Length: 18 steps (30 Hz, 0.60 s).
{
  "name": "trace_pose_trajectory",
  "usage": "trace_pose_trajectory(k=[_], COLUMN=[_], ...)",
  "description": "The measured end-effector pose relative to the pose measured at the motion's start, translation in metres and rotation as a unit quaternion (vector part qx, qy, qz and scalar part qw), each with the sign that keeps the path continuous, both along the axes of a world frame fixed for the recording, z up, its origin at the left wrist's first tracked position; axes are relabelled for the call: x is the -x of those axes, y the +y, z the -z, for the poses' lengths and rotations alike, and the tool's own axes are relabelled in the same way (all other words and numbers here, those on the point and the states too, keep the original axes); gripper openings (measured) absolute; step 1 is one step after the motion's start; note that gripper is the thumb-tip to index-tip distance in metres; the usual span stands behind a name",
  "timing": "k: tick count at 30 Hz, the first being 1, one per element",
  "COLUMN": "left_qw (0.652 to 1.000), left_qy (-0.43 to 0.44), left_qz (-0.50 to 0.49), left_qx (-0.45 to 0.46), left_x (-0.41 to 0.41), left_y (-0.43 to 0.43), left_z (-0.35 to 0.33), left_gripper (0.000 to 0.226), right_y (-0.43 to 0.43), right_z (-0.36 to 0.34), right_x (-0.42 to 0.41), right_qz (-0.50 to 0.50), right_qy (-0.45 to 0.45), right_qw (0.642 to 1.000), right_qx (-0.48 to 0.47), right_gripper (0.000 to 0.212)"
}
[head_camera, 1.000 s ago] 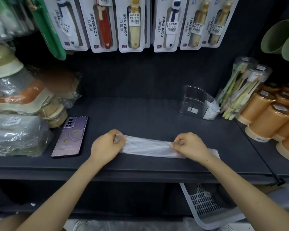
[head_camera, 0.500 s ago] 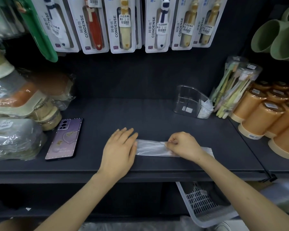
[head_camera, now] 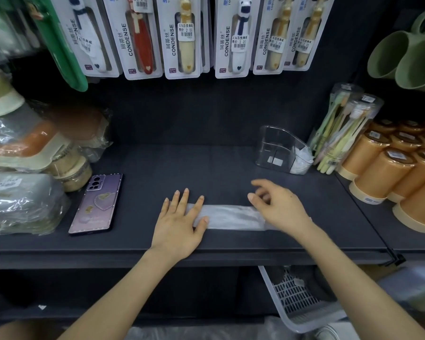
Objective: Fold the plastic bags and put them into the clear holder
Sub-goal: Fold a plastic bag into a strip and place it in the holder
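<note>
Pressed plastic bag, folded to a narrow strip, under left hand, fingers straight. Held right hand over its other end, fingers loosely apart. Not yet put in clear holder.

Matt, dark, faintly grainy shelf. Thin milky plastic film of the bag, creased, dully shiny. Hard, clear, glossy plastic of the holder. Glossy purple back on the phone. Smooth orange plastic cups with a satin sheen; matt green mugs. Shiny blister plastic over white card on the packs. Crinkled, glinting wrap at left. White plastic lattice basket below.
</note>
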<state>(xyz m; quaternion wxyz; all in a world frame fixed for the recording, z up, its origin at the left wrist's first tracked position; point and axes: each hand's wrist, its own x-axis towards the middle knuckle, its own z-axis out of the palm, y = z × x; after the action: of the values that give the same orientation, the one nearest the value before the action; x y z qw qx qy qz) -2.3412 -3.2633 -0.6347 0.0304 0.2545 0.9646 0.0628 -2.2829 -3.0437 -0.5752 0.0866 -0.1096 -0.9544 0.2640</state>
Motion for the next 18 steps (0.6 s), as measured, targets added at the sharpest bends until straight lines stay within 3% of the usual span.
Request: trace_pose_trajectory(k=[2, 4, 6, 8, 12, 16, 18], left_qw=[1.000, 1.000, 1.000, 1.000, 1.000, 1.000, 1.000], left_qy=[0.001, 0.004, 0.006, 0.003, 0.003, 0.004, 0.006], left_qz=[0.000, 0.000, 0.001, -0.001, -0.003, -0.002, -0.001], left_qx=[-0.005, -0.005, 0.001, 0.002, 0.007, 0.010, 0.013], left_x=[0.000, 0.000, 0.000, 0.001, 0.002, 0.002, 0.001], left_y=[0.000, 0.000, -0.001, -0.001, -0.001, 0.000, 0.000], left_z=[0.001, 0.002, 0.002, 0.003, 0.004, 0.003, 0.003], left_gripper=[0.089, 0.087, 0.087, 0.089, 0.088, 0.088, 0.088], right_y=[-0.023, -0.055, -0.078, -0.074, -0.027, 0.013, 0.007], right_z=[0.009, 0.025, 0.037, 0.047, 0.054, 0.045, 0.036], right_x=[0.000, 0.002, 0.002, -0.004, -0.032, -0.058, -0.052], right_qz=[-0.026, -0.098, -0.154, -0.150, -0.090, -0.034, -0.029], right_qy=[0.130, 0.104, -0.009, -0.081, -0.095, -0.130, -0.104], right_qw=[0.972, 0.950, 0.949, 0.956, 0.961, 0.957, 0.961], right_qx=[-0.195, -0.278, -0.273, -0.239, -0.245, -0.255, -0.253], right_gripper=[0.038, 0.047, 0.067, 0.085, 0.102, 0.107, 0.105])
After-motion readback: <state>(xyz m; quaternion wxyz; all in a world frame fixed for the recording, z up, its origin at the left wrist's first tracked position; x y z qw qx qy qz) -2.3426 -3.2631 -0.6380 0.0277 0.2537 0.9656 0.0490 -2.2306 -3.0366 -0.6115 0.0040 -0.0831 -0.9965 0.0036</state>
